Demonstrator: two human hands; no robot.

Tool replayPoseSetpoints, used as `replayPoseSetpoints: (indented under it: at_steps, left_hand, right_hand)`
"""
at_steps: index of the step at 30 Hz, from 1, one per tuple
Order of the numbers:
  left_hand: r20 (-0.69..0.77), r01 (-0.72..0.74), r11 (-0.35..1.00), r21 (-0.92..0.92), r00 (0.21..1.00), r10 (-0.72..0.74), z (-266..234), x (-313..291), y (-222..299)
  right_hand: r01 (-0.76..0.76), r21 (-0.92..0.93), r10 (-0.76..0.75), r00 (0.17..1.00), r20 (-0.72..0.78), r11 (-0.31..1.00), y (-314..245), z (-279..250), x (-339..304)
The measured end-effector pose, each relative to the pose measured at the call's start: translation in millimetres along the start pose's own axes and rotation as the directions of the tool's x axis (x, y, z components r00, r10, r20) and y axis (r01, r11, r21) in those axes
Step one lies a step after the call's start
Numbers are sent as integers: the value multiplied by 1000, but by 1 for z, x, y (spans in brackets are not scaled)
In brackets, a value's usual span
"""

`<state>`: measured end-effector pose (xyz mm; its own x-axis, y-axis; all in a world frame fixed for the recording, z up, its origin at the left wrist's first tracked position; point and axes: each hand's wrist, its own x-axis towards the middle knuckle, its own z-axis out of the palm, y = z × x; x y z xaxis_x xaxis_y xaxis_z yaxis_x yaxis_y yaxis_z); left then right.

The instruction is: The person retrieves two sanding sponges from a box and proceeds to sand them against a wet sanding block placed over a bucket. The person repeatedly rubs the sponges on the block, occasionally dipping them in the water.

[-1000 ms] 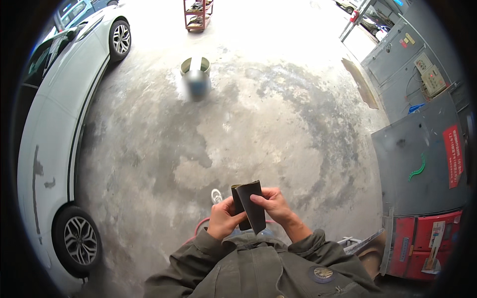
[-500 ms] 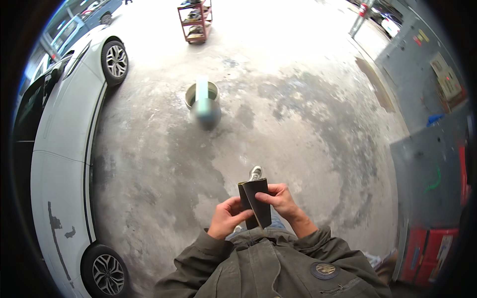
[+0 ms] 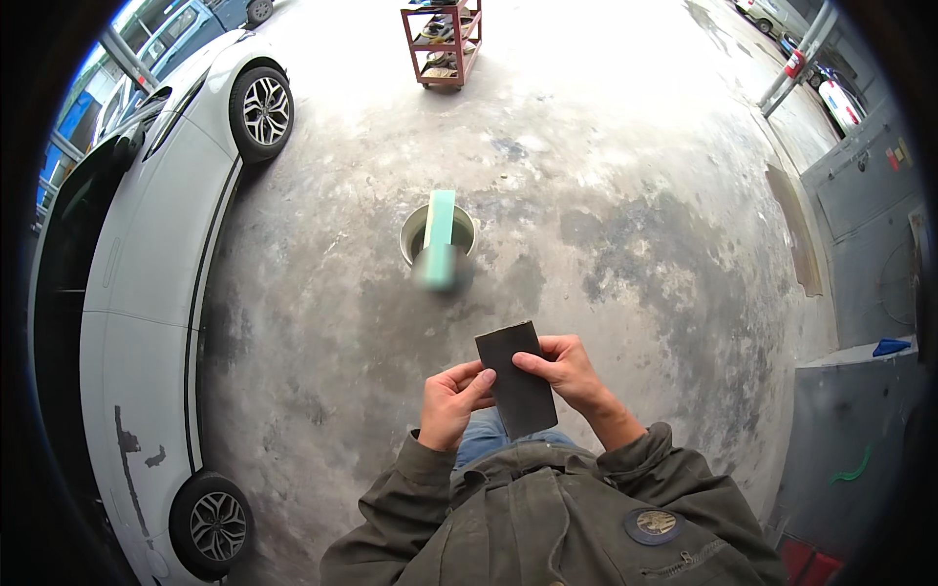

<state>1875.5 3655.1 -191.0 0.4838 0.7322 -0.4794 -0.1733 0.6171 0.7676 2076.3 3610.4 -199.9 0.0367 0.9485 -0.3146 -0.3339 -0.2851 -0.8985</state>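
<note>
A folded sheet of dark sandpaper (image 3: 523,396) is held in front of my waist, its flat face toward me. My left hand (image 3: 452,402) pinches its left edge, with the thumb on the front and the fingers behind. On the other side my right hand (image 3: 576,377) grips the upper right edge, thumb pressed on the face and fingers hidden behind it. Farther off on the floor stands a pale bucket (image 3: 471,234), with a long light-green block (image 3: 441,217) lying across its top. A blurred patch covers the block's near end.
A light-coloured car (image 3: 147,303) runs along my left, with dark patches low on its side. A red shelf trolley (image 3: 424,64) loaded with items stands ahead. Grey cabinets (image 3: 848,430) line the right, a blue object (image 3: 890,347) on one. The concrete floor (image 3: 332,391) shows damp stains.
The sandpaper's two layers, parted before, now lie together as one flat piece. My left hand has moved up along its edge. The view has shifted, bringing the bucket lower and farther right.
</note>
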Motion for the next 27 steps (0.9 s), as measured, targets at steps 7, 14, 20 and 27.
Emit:
replayPoseSetpoints:
  at_steps: [7, 14, 20, 27]
  left_hand:
    - [-54, -182, 981, 75, 981, 186, 19, 124, 48]
    - [-64, -209, 976, 65, 975, 213, 33, 238, 118]
    - [-202, -157, 979, 128, 962, 181, 43, 310, 143]
    - [-237, -287, 531, 797, 661, 712, 60, 359, 138]
  right_hand:
    - [110, -135, -130, 980, -149, 985, -30, -38, 114]
    - [190, -579, -417, 863, -286, 793, -85, -57, 208]
    - [162, -701, -514, 793, -326, 694, -109, -56, 270]
    - [95, -605, -348, 883, -316, 790, -103, -84, 336]
